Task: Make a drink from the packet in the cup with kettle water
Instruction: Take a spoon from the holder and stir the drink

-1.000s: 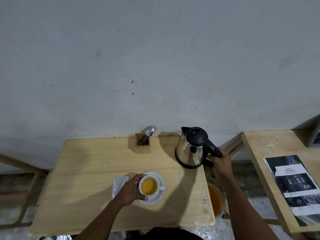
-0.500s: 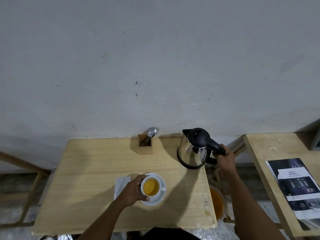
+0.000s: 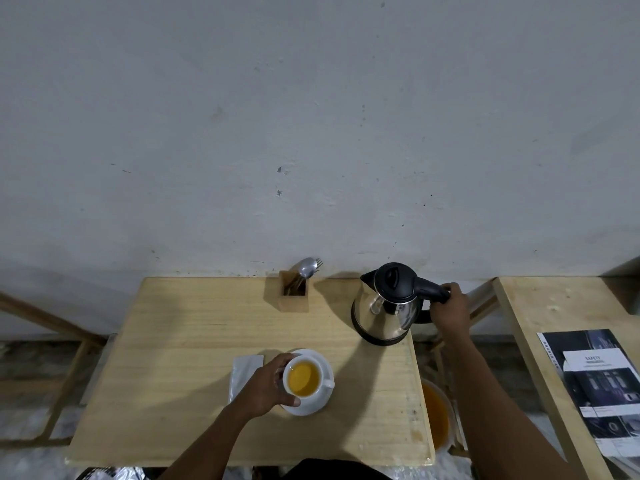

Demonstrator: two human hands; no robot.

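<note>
gripping the kettle (image 3: 388,306) handle at the worktop's (image 3: 194,341) far right, the right hand (image 3: 450,308) stays clear of the filled cup (image 3: 304,377), cradled on its saucer (image 3: 320,362) by the left hand (image 3: 266,384) nearer the body.

Wooden cutlery holder (image 3: 293,299) by wall; leaflet (image 3: 597,386) on side table (image 3: 519,306).

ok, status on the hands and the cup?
Left hand wrapped round the cup, full of yellow drink, on its saucer. Right hand gripping the kettle handle, kettle upright on the table. Nothing in the way.
</note>
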